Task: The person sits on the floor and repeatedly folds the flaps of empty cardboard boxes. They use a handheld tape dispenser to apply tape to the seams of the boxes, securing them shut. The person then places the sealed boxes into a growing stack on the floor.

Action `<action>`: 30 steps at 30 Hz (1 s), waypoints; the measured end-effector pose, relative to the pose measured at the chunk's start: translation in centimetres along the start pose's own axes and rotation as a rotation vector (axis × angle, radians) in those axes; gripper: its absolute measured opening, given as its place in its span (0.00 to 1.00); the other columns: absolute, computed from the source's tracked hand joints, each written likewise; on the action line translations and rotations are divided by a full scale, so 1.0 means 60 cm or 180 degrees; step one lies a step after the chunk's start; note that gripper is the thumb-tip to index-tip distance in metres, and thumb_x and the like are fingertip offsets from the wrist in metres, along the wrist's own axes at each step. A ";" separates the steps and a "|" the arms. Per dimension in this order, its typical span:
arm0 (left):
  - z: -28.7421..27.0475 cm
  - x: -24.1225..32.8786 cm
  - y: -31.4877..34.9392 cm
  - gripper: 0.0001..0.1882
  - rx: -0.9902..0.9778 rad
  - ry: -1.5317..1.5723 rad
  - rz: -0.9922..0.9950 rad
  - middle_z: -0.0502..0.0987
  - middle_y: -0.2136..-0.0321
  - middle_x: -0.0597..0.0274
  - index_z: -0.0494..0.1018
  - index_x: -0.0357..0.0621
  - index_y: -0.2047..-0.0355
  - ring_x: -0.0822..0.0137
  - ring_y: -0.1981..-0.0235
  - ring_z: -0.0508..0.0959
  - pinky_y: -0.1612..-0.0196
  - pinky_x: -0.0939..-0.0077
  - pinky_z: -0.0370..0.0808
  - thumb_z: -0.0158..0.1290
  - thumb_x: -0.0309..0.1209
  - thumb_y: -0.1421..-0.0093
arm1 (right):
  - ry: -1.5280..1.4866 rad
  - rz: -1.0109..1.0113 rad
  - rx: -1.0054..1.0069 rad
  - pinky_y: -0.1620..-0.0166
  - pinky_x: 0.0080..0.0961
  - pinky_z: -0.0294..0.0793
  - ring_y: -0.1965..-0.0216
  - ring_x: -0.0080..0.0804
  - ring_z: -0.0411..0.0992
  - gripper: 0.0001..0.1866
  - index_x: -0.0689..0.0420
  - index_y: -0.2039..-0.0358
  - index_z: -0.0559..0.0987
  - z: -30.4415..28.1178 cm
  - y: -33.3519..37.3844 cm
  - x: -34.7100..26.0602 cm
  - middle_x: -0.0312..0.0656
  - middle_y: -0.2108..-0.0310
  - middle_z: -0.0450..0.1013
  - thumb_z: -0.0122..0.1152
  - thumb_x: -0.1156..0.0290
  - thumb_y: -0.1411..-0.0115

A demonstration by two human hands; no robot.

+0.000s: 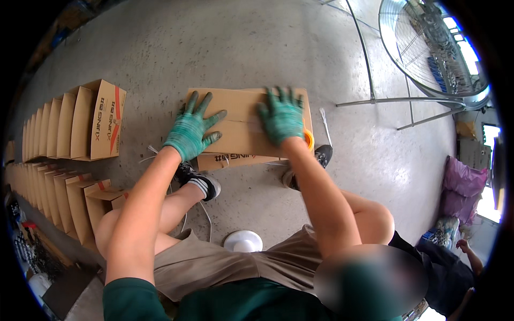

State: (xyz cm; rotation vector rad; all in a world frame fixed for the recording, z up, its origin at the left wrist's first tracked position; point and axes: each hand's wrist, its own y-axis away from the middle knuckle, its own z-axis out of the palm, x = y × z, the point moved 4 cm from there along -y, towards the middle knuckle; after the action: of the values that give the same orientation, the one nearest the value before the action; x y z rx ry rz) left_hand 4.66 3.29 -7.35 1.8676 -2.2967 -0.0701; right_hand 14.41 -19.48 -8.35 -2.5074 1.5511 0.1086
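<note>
A stack of flattened brown cardboard boxes (238,131) lies between my feet. On its left side rests my left hand (191,128), in a green glove with the fingers spread. My right hand (284,116), gloved the same way, presses flat on the right part of the top sheet; its fingers are stretched out and slightly blurred. Just beside that wrist shows a yellow-orange ring (309,139), probably a tape roll, partly hidden by my forearm. A lower sheet with dark print and a red mark sticks out at the near edge. White cord (326,125) trails from under the stack.
Two rows of standing open cartons (107,120) run along the left. A round metal wire frame on legs (372,100) stands at the far right. Purple sacks (463,182) lie by the right wall. Another person in dark clothes (441,273) is at lower right. A white round object (243,241) sits between my legs.
</note>
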 end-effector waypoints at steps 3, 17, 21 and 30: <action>0.034 -0.008 -0.001 0.34 0.0678 0.1002 -0.0314 0.38 0.25 0.51 0.55 0.66 0.28 0.39 0.26 0.40 0.26 0.49 0.49 0.50 0.48 0.33 | -0.1593 0.0765 0.0298 0.31 0.43 0.56 0.32 0.53 0.57 0.31 0.46 0.32 0.66 0.030 0.034 0.133 0.52 0.31 0.57 0.48 0.47 0.32; -0.038 -0.134 0.112 0.59 0.0415 0.6332 -0.2580 0.68 0.40 0.51 0.57 0.51 0.30 0.53 0.41 0.71 0.42 0.45 0.70 0.27 0.83 0.47 | -0.5934 0.1138 -0.0122 0.37 0.35 0.63 0.41 0.36 0.68 0.23 0.58 0.50 0.76 -0.062 0.068 0.128 0.43 0.47 0.74 0.43 0.52 0.27; -0.050 -0.149 0.164 0.42 -0.0848 0.5901 -0.2355 0.67 0.39 0.57 0.60 0.52 0.32 0.54 0.43 0.70 0.44 0.50 0.71 0.40 0.68 0.35 | -0.4696 0.0304 -0.0102 0.37 0.31 0.63 0.42 0.31 0.67 0.20 0.61 0.42 0.72 -0.103 0.079 0.035 0.41 0.46 0.71 0.42 0.62 0.26; -0.019 -0.407 0.328 0.16 0.0087 0.2949 -0.3074 0.82 0.60 0.54 0.75 0.37 0.49 0.58 0.64 0.80 0.57 0.63 0.79 0.52 0.23 0.38 | -0.4564 -0.0344 -0.0626 0.30 0.35 0.54 0.30 0.35 0.58 0.29 0.59 0.31 0.63 -0.118 0.034 -0.142 0.46 0.33 0.63 0.49 0.58 0.27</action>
State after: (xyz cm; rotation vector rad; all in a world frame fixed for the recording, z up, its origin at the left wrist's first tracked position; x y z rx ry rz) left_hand -9.44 31.30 -5.97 2.1658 -0.7295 0.5625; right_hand 8.48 -14.31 -0.28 -1.6742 0.7386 1.6249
